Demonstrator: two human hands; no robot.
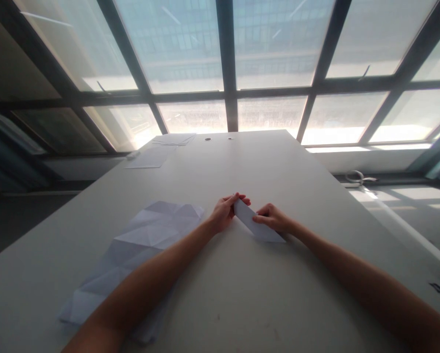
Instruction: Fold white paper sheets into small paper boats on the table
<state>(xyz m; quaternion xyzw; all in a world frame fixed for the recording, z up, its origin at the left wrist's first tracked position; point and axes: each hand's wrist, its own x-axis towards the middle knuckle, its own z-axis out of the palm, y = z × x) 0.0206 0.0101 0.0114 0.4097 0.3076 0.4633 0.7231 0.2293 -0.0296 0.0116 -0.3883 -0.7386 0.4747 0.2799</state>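
A folded piece of white paper [258, 225] is held a little above the table, slanting from upper left to lower right. My left hand [225, 212] pinches its upper left end, thumb on top and fingers behind. Along its upper right edge, my right hand [273, 217] grips it with the thumb on the near face and the fingers curled behind. The paper's lower right tip reaches beneath my right wrist. Beside and partly under my left forearm lies a large creased white sheet [146, 228].
The white table [212, 294] stretches forward to tall windows [186, 44]. Flat white sheets [148, 158] lie at its far left corner. Two small round spots, one a dark hole [207, 139], show near the far edge. A coiled pale cable [355, 177] is beyond the right edge.
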